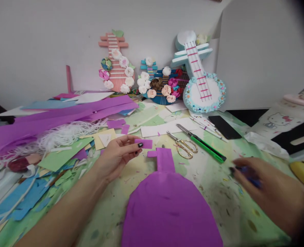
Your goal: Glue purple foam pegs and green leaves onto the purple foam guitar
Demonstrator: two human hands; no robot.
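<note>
A purple guitar-shaped cutout (168, 202) lies flat in front of me, its neck pointing away. A small purple piece (152, 153) sits at the left of the neck's top. My left hand (118, 154) pinches a small purple strip (144, 143) just left of the neck. My right hand (267, 188) is low at the right, blurred, with its fingers closed around a dark blue object (247, 171) that I cannot make out.
Gold-handled scissors (183, 146) and a green utility knife (206, 147) lie beyond the cutout. A black phone (224, 127) is further right. Purple sheets (51, 120), blue scraps (20, 202) and white shreds crowd the left. Flower-decorated guitar models (202, 80) lean on the back wall.
</note>
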